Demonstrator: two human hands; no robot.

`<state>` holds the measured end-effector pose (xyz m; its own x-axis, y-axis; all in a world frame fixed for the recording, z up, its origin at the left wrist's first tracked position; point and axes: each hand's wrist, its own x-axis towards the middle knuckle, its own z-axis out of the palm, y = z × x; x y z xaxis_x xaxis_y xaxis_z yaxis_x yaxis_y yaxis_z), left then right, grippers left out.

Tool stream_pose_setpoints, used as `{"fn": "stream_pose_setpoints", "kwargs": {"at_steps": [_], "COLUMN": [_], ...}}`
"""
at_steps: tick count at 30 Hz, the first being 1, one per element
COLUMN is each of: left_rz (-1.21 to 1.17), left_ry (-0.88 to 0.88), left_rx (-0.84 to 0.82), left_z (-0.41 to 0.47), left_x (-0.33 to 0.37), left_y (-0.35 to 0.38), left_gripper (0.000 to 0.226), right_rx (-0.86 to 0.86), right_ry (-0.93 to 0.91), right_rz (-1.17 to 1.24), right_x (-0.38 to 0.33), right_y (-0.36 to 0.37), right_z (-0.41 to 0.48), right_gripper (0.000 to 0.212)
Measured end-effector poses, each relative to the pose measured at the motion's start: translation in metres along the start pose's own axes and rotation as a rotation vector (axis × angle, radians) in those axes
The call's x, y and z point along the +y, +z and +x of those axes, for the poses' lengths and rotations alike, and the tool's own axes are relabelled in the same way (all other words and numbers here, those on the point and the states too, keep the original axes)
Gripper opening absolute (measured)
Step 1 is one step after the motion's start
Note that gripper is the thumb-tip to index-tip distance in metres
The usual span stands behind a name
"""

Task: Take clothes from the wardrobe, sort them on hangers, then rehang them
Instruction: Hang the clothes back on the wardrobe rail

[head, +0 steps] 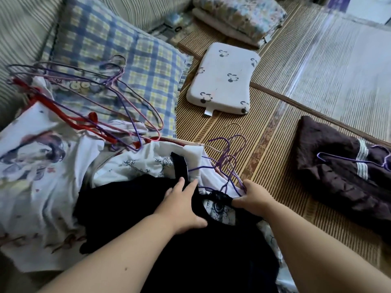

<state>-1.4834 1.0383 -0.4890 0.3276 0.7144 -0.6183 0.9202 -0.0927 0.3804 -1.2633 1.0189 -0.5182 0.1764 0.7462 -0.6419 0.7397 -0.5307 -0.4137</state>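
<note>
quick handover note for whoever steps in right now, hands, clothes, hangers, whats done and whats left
Left hand: flat on the black garment, not gripping.
Right hand: fingers closed on the garment's lace edge beside the purple hangers.
Loose empty hangers lie on the plaid pillow; a printed white top lies left.
Done: dark brown garment on a hanger, set on the mat.
Left: hang the black and white pieces, then rehang everything.
</note>
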Motion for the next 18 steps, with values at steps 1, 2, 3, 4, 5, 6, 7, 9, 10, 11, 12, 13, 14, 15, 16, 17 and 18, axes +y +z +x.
{"fn": "stream_pose_setpoints", "kwargs": {"at_steps": [1,2,3,4,5,6,7,9,10,11,12,13,14,15,16,17,18], "left_rz": [-0.032,-0.038,-0.02,0.007,0.03,0.033,0.014,-0.043,-0.066,-0.088,-0.107,-0.125,-0.144,-0.15,-0.134,-0.114,-0.097], "left_ry": [0.007,0.015,0.023,0.039,0.064,0.094,0.126,0.181,0.211,0.232,0.247,0.255,0.261,0.266,0.267,0.259,0.239], "left_rx": [0.054,0.125,0.2,0.274,0.33,0.369,0.386,0.378,0.381,0.399,0.422,0.436,0.448,0.455,0.475,0.485,0.496], "left_z": [-0.003,-0.007,-0.012,-0.019,-0.026,-0.033,-0.041,-0.057,-0.065,-0.074,-0.084,-0.093,-0.104,-0.115,-0.128,-0.14,-0.152], "left_x": [0.005,0.011,0.018,0.026,0.033,0.043,0.053,0.075,0.085,0.097,0.108,0.118,0.13,0.142,0.155,0.169,0.181], "left_y": [-0.007,-0.013,-0.016,-0.02,-0.022,-0.025,-0.026,-0.029,-0.031,-0.034,-0.036,-0.038,-0.043,-0.047,-0.052,-0.056,-0.059], "left_gripper": [0.107,0.1,0.093,0.087,0.082,0.078,0.077,0.077,0.079,0.081,0.084,0.086,0.088,0.089,0.09,0.091,0.092], "right_rx": [0.02,0.043,0.064,0.08,0.086,0.096,0.11,0.15,0.165,0.172,0.172,0.164,0.163,0.163,0.166,0.157,0.141], "right_ry": [-0.015,-0.029,-0.046,-0.063,-0.078,-0.094,-0.112,-0.14,-0.15,-0.152,-0.152,-0.15,-0.157,-0.164,-0.176,-0.188,-0.206], "right_rz": [0.065,0.131,0.195,0.251,0.286,0.289,0.276,0.242,0.234,0.232,0.242,0.269,0.293,0.306,0.299,0.285,0.29], "right_x": [-0.001,-0.002,-0.002,-0.003,-0.004,-0.005,-0.005,-0.004,-0.003,-0.002,-0.001,0.0,0.001,0.001,0.003,0.003,0.004], "right_y": [0.0,-0.001,-0.001,-0.004,-0.006,-0.011,-0.016,-0.027,-0.034,-0.043,-0.051,-0.058,-0.068,-0.075,-0.083,-0.09,-0.095], "right_z": [-0.009,-0.02,-0.03,-0.042,-0.054,-0.067,-0.078,-0.101,-0.114,-0.127,-0.141,-0.155,-0.17,-0.185,-0.201,-0.215,-0.228], "right_gripper": [0.026,0.025,0.024,0.021,0.019,0.017,0.017,0.019,0.02,0.021,0.022,0.023,0.024,0.025,0.028,0.031,0.035]}}
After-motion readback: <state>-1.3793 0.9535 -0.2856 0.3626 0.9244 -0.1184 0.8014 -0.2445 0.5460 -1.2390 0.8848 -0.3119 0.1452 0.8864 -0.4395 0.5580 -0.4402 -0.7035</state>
